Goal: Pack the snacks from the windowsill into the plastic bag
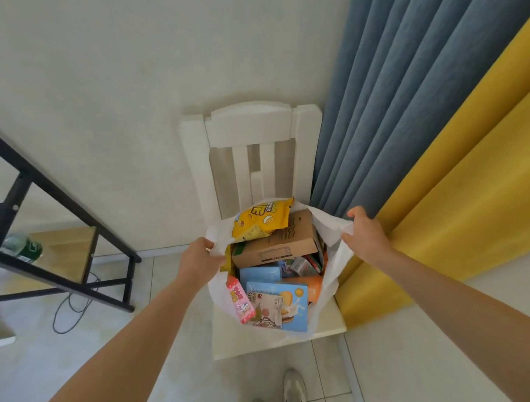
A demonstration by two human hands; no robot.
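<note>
A white plastic bag (328,278) stands open on the seat of a white chair (251,129). Inside lie several snacks: a yellow chip packet (259,222) on top, a brown carton (279,242), blue biscuit boxes (292,303), a pink packet (240,302) and an orange pack (311,287). My left hand (200,258) grips the bag's left rim. My right hand (366,232) grips the right rim, pulling the mouth wide.
A black metal table frame (50,192) stands at the left with a green bottle (23,248) on a wooden shelf. Grey-blue curtain (406,78) and yellow curtain (478,184) hang at the right. A cable lies on the tiled floor. My shoes (291,392) show below.
</note>
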